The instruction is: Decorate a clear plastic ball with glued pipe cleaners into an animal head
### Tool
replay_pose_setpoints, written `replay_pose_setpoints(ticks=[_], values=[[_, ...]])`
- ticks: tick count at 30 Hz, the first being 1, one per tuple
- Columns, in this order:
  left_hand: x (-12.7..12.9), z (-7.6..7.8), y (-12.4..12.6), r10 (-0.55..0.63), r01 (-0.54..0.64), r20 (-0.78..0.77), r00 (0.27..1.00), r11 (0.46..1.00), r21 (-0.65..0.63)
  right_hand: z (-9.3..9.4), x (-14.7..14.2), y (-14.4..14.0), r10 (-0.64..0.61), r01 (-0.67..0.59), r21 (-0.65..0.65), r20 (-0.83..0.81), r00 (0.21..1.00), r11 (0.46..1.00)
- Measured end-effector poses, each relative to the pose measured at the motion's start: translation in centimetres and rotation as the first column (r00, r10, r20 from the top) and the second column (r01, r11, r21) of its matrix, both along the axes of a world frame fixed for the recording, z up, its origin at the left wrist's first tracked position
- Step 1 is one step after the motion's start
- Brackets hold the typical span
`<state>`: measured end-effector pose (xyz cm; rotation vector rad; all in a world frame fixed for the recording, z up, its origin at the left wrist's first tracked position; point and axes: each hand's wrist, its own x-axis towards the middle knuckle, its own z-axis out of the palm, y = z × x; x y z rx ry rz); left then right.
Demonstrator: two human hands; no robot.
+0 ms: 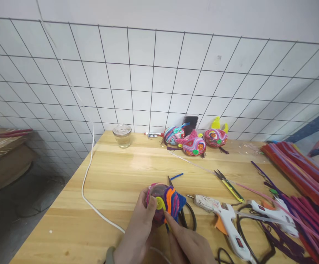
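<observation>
My left hand [138,229] cups a round ball wrapped in coloured pipe cleaners [164,201], with the thumb resting on a yellow-green button on its front. From the lower right, my right hand [188,240] touches the ball's underside with the index finger stretched out. The ball shows pink, orange, purple and blue bands and sits low over the wooden table [115,176]. Black-handled scissors [186,216] lie just behind the ball, partly hidden by it.
Two white glue guns [226,223] [273,216] with black cords lie to the right, beside small snips [229,185]. Piled pipe cleaners [299,190] fill the right edge. Three finished wrapped balls [193,143] and a glass jar [122,135] stand at the back. A white cable [89,172] crosses the left side.
</observation>
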<state>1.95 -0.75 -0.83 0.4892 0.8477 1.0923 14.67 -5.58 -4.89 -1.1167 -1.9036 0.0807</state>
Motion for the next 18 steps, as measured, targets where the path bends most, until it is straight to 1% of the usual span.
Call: replay_pose_setpoints(ticks=[4, 8, 13, 15, 18], values=[[0.0, 0.3, -0.1, -0.006, 0.009, 0.110, 0.994, 0.999, -0.032, 0.2, 0.1, 0.0, 0.001, 0.000, -0.031, 0.033, 0.999, 1.000], [0.1, 0.0, 0.0, -0.009, 0.025, 0.236, 0.972, 0.997, -0.068, 1.0, 0.4, 0.0, 0.004, 0.000, -0.068, 0.048, 0.999, 0.998], [0.2, 0.0, 0.2, -0.035, 0.052, 0.377, 0.925, 0.998, -0.037, 1.3, 1.0, 0.1, 0.000, 0.002, -0.095, 0.015, 1.000, 0.995], [0.3, 0.2, 0.2, -0.042, 0.056, 0.410, 0.911, 0.998, -0.020, 1.2, 1.3, 0.1, 0.007, -0.007, -0.103, -0.006, 1.000, 0.995], [0.3, 0.2, 0.2, -0.055, 0.063, 0.412, 0.909, 0.998, -0.007, 1.2, 1.6, 0.1, -0.006, 0.003, -0.118, -0.026, 1.000, 0.993]])
